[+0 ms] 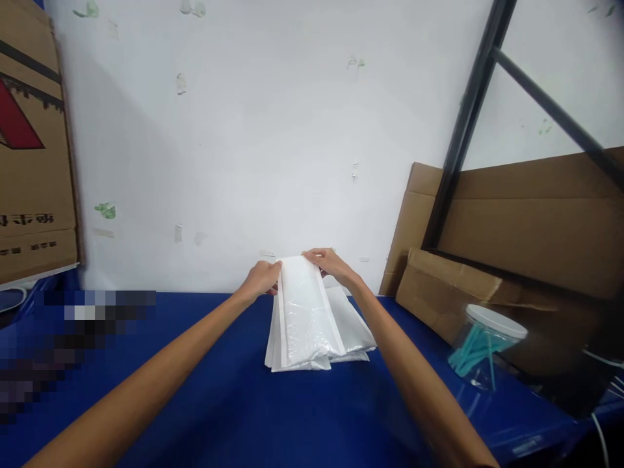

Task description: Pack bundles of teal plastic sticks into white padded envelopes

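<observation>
Lying mid-frame on the blue counter point(219, 403), a long, glossy white plastic pouch point(305, 312) tops a fanned stack of flat white pouches point(353, 325). The left hand point(260, 278) and right hand point(331, 263) pinch its far corners, fingers clamped on it. A clear jar of teal sticks point(482, 351) and leaning brown cardboard sheets point(526, 227) stand at the lower right.

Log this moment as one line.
left hand: grips pouch far end | right hand: same end | pouch: atop stack | table: blue | jar: right, apart
</observation>
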A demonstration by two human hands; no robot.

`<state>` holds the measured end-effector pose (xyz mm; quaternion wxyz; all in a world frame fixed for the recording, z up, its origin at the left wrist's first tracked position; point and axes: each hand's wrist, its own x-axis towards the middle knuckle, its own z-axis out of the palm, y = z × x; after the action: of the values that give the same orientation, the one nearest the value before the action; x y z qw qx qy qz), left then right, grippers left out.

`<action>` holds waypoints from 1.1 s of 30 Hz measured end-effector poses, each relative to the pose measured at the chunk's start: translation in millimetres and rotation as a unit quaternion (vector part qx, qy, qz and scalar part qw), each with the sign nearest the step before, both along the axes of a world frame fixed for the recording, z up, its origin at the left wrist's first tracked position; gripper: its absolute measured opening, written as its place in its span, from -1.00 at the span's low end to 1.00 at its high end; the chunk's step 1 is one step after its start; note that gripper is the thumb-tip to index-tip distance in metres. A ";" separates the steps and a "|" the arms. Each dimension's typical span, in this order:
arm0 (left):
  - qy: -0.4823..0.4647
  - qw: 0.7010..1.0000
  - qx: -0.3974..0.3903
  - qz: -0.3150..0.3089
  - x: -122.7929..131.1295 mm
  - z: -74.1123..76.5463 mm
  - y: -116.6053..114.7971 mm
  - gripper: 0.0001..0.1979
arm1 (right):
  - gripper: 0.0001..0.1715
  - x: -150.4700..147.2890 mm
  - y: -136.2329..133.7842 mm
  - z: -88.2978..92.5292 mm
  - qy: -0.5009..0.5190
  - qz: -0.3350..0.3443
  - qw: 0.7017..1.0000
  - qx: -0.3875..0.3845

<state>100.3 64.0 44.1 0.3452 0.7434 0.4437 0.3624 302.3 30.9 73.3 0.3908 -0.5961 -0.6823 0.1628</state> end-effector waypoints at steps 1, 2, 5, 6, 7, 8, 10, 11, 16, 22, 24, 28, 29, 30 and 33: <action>0.026 0.999 0.000 0.019 2.3 -3.3 7.4 -0.47 | -0.41 10.1 8.7 -2.8 -0.014 -0.014 1.000 -0.017; 0.046 0.998 0.007 0.033 3.2 -8.6 11.2 -0.45 | -0.43 19.7 14.7 -7.3 -0.029 -0.028 0.999 -0.027; 0.084 0.995 0.036 0.042 0.0 -31.9 1.9 -0.30 | -0.46 43.6 15.9 -25.5 -0.067 -0.064 0.995 -0.032; 0.091 0.994 0.041 0.032 -2.2 -40.1 -6.1 -0.27 | -0.45 49.7 11.8 -31.7 -0.075 -0.069 0.994 -0.033; 0.101 0.994 0.047 0.012 -4.6 -47.5 -15.3 -0.26 | -0.44 54.7 6.4 -37.5 -0.081 -0.070 0.994 -0.036; 0.124 0.991 0.049 -0.009 -6.7 -53.9 -24.6 -0.24 | -0.45 58.7 0.5 -43.1 -0.086 -0.070 0.993 -0.039; 0.151 0.988 0.017 -0.018 -9.2 -63.3 -41.0 -0.17 | -0.47 63.3 -10.8 -54.2 -0.092 -0.072 0.992 -0.045; 0.152 0.988 0.002 -0.026 -9.3 -66.8 -47.0 -0.13 | -0.47 64.2 -15.4 -60.1 -0.092 -0.078 0.991 -0.049; 0.091 0.994 0.007 -0.061 -2.1 -79.6 -55.2 -0.21 | -0.21 61.4 -30.7 -88.2 -0.067 -0.110 0.987 -0.094; 0.045 0.997 0.049 -0.049 1.7 -86.1 -51.3 -0.45 | -0.21 59.8 -41.8 -97.3 -0.010 -0.109 0.987 -0.119; 0.052 0.996 0.048 -0.056 0.8 -86.3 -53.1 -0.48 | -0.22 60.4 -41.8 -97.9 0.006 -0.113 0.987 -0.117; 0.069 0.994 0.035 -0.072 -0.5 -85.8 -60.8 -0.48 | -0.29 61.5 -39.4 -100.9 0.029 -0.116 0.987 -0.105; 0.071 0.994 0.027 -0.074 -0.4 -85.4 -62.9 -0.42 | -0.31 61.7 -38.9 -101.7 0.034 -0.116 0.988 -0.101; 0.073 0.995 0.018 -0.072 0.0 -85.0 -64.7 -0.35 | -0.33 62.0 -38.5 -102.4 0.039 -0.116 0.988 -0.098; 0.071 0.995 0.008 -0.066 1.9 -83.8 -66.1 -0.24 | -0.35 62.7 -38.1 -103.6 0.055 -0.120 0.987 -0.091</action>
<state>102.1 -2.0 -39.7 0.3306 0.7974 0.4141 0.2888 364.9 -7.2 -30.3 0.3883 -0.6968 -0.5656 0.2092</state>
